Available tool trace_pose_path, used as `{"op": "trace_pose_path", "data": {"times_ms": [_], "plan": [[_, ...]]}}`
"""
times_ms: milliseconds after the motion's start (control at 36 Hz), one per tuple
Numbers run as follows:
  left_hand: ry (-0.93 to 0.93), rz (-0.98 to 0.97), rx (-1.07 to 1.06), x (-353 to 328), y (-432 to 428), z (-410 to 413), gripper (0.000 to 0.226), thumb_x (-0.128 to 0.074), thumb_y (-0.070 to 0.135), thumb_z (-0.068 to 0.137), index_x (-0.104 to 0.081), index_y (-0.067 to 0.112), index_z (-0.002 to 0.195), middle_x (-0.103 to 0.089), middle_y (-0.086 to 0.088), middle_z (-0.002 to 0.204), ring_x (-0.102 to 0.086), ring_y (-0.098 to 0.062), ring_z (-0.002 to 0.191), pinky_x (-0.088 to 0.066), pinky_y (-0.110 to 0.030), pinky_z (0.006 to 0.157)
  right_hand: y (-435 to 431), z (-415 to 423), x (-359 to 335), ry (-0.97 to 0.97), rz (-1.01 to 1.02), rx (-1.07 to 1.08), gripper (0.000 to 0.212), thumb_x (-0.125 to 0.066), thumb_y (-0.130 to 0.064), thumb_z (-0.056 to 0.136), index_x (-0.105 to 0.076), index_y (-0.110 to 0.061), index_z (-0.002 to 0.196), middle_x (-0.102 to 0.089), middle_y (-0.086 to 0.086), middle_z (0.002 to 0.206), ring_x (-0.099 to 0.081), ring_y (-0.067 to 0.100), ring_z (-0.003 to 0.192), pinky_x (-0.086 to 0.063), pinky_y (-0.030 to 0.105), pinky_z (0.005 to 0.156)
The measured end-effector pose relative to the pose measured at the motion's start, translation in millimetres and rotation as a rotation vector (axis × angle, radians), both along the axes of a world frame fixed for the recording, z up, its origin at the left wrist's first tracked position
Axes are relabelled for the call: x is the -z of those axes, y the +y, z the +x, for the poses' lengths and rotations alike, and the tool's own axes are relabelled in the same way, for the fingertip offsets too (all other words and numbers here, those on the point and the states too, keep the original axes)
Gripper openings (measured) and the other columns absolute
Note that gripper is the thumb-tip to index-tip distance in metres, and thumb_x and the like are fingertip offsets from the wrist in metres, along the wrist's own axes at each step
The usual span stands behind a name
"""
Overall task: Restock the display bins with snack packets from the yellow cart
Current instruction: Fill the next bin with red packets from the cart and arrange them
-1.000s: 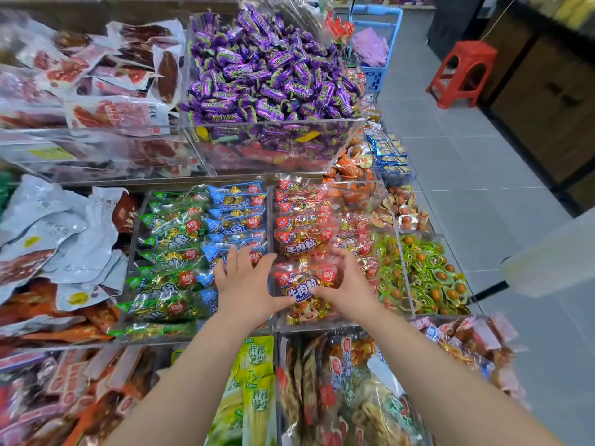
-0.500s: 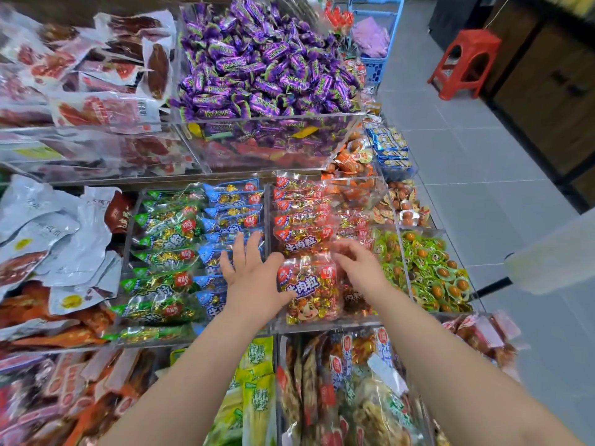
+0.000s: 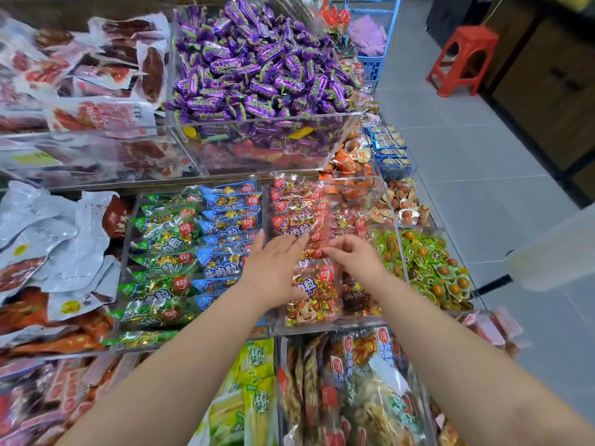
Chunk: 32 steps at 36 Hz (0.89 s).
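Here: red snack packet, front of clear bin

Head view. Red snack packet (image 3: pixel 314 292), glossy crinkled film, lies flat at the front of the clear acrylic bin (image 3: pixel 325 329). Its long axis runs away from the person, and the hands hide its far end. Left hand (image 3: pixel 275 268) rests flat on it, fingers straight. Right hand (image 3: pixel 357 262) has its fingers curled at that far end; whether they pinch cannot be told.
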<state>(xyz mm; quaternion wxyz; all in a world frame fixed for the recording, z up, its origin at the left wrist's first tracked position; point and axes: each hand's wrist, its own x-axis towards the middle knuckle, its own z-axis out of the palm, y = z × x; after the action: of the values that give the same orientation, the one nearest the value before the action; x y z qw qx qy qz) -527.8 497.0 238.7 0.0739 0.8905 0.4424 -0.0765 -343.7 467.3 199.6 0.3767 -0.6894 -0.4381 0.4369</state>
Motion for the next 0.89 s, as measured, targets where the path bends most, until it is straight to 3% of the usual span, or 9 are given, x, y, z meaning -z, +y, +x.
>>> {"op": "trace_pose_path", "data": {"times_ms": [111,194,278,361,417,472,694,806,889], "plan": [[-0.007,0.033,0.010,2.0,2.3,-0.1,0.116,-0.065,0.067,0.072,0.008,0.025,0.152,-0.007,0.001,0.160,0.003,-0.020,0.148,0.017,-0.051,0.111,1.1,6.5,-2.3,0.095,0.024,0.080,0.037,-0.066,-0.038,0.084,-0.051,-0.038,0.118,-0.054,-0.024,0.107,-0.053,-0.004,0.098,-0.044,0.021,0.079],[0.029,0.062,0.039,5.9,2.9,4.0,0.123,-0.063,0.066,0.068,0.018,0.023,0.150,0.018,-0.002,0.160,0.025,-0.021,0.144,0.027,-0.051,0.104,-2.3,3.1,-6.5,0.108,0.027,0.045,0.027,-0.051,-0.045,0.093,-0.051,-0.049,0.120,-0.050,-0.035,0.109,-0.046,-0.014,0.098,-0.038,0.022,0.085],[0.106,0.045,0.013,12.4,3.7,6.7,0.138,-0.061,0.080,0.058,0.030,0.022,0.145,0.031,-0.004,0.155,0.031,-0.025,0.141,0.028,-0.057,0.101,-10.6,-2.6,-7.1,0.082,-0.008,-0.036,0.042,-0.039,-0.055,0.094,-0.046,-0.042,0.132,-0.047,-0.027,0.122,-0.044,-0.008,0.107,-0.032,0.013,0.081],[0.134,0.067,-0.019,20.2,7.4,6.2,0.145,-0.054,0.091,0.050,0.043,0.025,0.135,0.041,-0.004,0.149,0.037,-0.027,0.138,0.030,-0.064,0.097,-23.2,-3.2,-4.1,0.055,-0.067,-0.210,0.082,-0.062,-0.059,0.077,-0.023,-0.037,0.145,-0.037,-0.019,0.137,-0.037,0.005,0.127,-0.036,0.023,0.099],[0.126,0.088,-0.032,23.9,10.6,4.0,0.145,-0.050,0.094,0.046,0.053,0.028,0.124,0.046,-0.003,0.142,0.042,-0.027,0.132,0.029,-0.068,0.097,-29.4,-3.6,-0.9,-0.066,-0.148,-0.393,0.124,-0.080,-0.058,0.056,0.001,-0.038,0.148,-0.012,-0.016,0.152,-0.017,0.005,0.136,-0.022,0.030,0.111],[0.129,0.102,-0.020,25.9,15.0,2.2,0.144,-0.046,0.096,0.044,0.055,0.029,0.121,0.045,-0.002,0.143,0.047,-0.025,0.127,0.027,-0.069,0.097,-30.4,-6.1,3.8,-0.158,-0.156,-0.467,0.140,-0.087,-0.047,0.053,0.017,-0.035,0.146,0.006,-0.016,0.155,-0.004,0.002,0.138,-0.013,0.026,0.110],[0.155,0.079,0.076,20.5,36.3,3.1,0.140,-0.038,0.101,0.042,0.033,0.033,0.142,0.025,0.008,0.157,0.027,-0.021,0.143,0.027,-0.064,0.097,-21.5,-22.1,7.1,-0.202,-0.073,-0.303,0.136,-0.084,-0.031,0.066,0.029,-0.030,0.142,-0.007,-0.004,0.158,-0.019,0.016,0.142,-0.024,0.031,0.113],[0.188,0.101,0.130,22.9,31.2,-2.9,0.137,-0.035,0.101,0.042,0.032,0.036,0.142,0.014,0.014,0.158,0.021,-0.023,0.145,0.029,-0.067,0.095,-34.4,-24.7,12.5,-0.244,-0.053,-0.321,0.137,-0.082,-0.039,0.066,0.038,-0.046,0.132,-0.006,-0.005,0.159,-0.027,0.018,0.139,-0.033,0.028,0.105],[0.208,0.099,0.090,22.8,29.2,-1.1,0.138,-0.042,0.099,0.044,0.033,0.036,0.141,0.027,0.006,0.156,0.024,-0.024,0.145,0.030,-0.069,0.092,-36.7,-23.9,15.3,-0.273,-0.045,-0.376,0.143,-0.083,-0.048,0.060,0.046,-0.051,0.121,0.002,-0.006,0.159,-0.022,0.019,0.141,-0.032,0.033,0.108]]}}
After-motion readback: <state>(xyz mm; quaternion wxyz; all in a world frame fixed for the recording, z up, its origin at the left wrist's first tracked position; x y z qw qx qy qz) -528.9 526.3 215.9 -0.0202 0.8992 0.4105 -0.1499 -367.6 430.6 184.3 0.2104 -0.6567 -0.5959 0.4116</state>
